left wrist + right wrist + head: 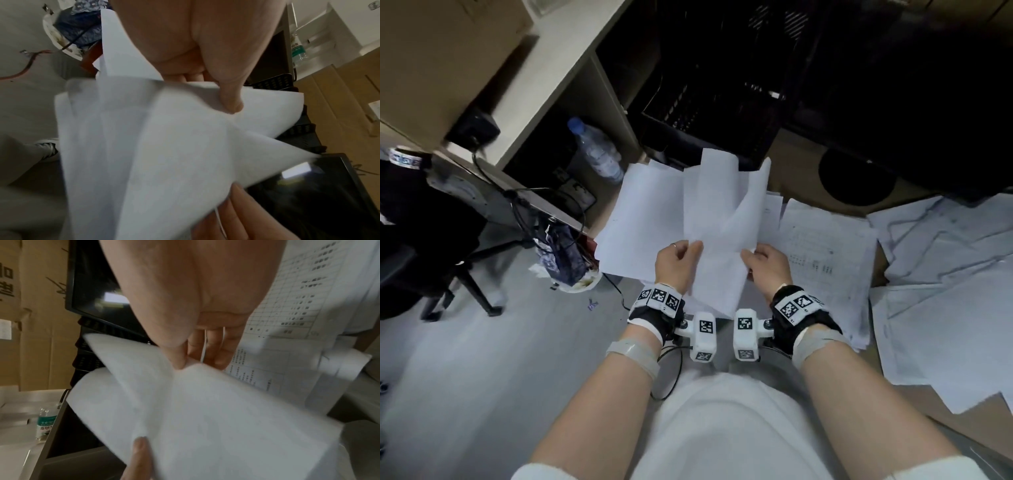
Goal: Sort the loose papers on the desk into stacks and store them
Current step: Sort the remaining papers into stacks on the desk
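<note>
Grey flooring (465,359) filled the near left of the scene, with a black office chair (421,240) at the far left and a water bottle (595,150) standing in an open shelf compartment beyond it. Brown and cluttered, the bench (825,192) ran along the right side, where loose papers (945,291) lay spread in overlapping layers; one printed sheet with a table (822,253) sat just right of the hands. A black perforated tray unit (722,85) stood at the far middle, and a dark monitor screen (92,288) appeared in the wrist views.

Both hands held a bundle of blank sheets (715,222) above the bench's left end, its pages fanned unevenly upward. The left hand (676,265) pinched the bundle's left edge, thumb on top as the left wrist view showed. The right hand (768,269) pinched the right edge, thumb pressed on the top page with fingers curled beneath. More white sheets (640,212) lay below and left of the bundle.
</note>
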Action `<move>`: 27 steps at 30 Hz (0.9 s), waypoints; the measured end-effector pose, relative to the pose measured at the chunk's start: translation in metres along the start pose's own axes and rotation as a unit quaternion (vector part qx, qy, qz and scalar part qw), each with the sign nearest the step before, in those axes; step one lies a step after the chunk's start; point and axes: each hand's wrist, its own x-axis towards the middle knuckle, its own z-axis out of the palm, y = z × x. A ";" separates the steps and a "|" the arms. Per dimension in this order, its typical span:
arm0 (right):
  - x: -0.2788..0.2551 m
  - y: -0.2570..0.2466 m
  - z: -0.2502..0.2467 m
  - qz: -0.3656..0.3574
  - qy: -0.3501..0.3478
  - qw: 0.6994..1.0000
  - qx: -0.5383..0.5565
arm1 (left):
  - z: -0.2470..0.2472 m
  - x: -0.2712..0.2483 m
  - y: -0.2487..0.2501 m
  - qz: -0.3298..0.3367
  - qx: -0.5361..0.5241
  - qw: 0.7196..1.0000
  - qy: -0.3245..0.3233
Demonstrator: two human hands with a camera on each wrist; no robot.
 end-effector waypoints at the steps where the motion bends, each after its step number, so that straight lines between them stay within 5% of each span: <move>1: 0.000 0.002 -0.003 0.012 0.012 1.000 0.009 | -0.001 -0.004 -0.001 0.001 0.003 1.000 0.002; 7: -0.010 -0.011 -0.023 0.070 -0.019 0.992 0.099 | -0.007 -0.012 0.001 0.009 0.024 0.999 0.025; 13: -0.011 0.003 -0.017 0.001 0.021 0.998 -0.065 | -0.020 -0.009 -0.008 0.003 0.037 0.999 0.028; 16: -0.002 0.014 -0.012 0.026 0.052 0.992 -0.108 | -0.029 -0.002 -0.014 -0.012 0.042 0.998 0.036; 27: 0.030 -0.001 0.095 0.051 0.033 0.984 -0.166 | -0.122 0.073 -0.024 -0.014 0.069 0.989 0.130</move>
